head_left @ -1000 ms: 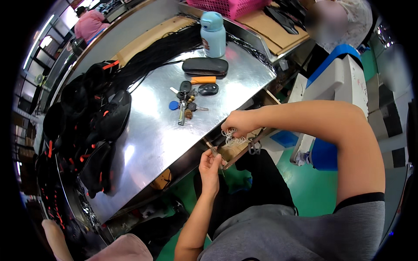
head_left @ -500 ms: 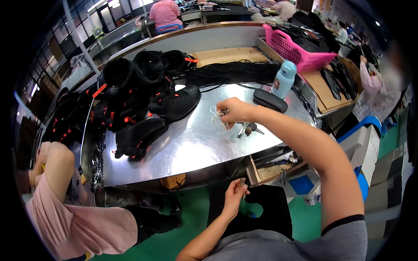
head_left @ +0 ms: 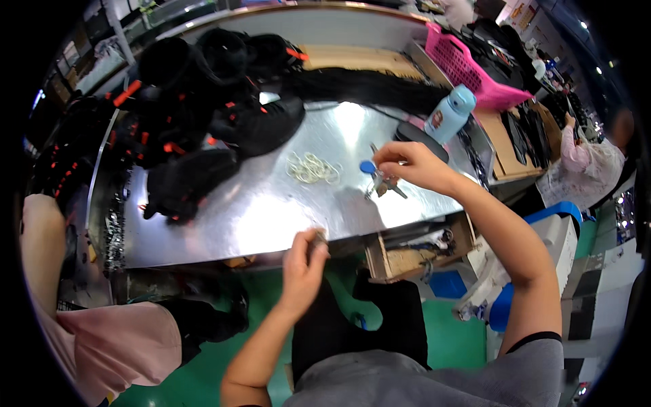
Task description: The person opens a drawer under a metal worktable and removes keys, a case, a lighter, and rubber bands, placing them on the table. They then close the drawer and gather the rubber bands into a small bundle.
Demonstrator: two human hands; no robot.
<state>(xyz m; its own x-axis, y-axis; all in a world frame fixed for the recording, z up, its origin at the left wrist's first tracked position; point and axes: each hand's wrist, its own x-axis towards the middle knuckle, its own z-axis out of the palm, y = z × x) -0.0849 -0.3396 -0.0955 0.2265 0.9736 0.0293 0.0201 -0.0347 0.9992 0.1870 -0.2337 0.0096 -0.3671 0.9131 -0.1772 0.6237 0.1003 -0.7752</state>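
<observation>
My right hand reaches over the metal tabletop, its fingers closed on a bunch of keys. A round blue piece shows beside the fingertips. To the left of it, a loose tangle of thin white cords lies on the metal. My left hand is at the table's front edge, thumb and fingers pinched round a small greyish piece that I cannot make out. Black shoes with orange tabs are piled on the left side of the table.
A light blue bottle and a dark case stand behind my right hand. An open wooden drawer juts out below the table edge. A pink basket is at the back right, and a person in pink sits at my left.
My right hand has let go of the white cords and moved to the keys. My left hand has risen from above my lap to the table edge. The whole view has shifted.
</observation>
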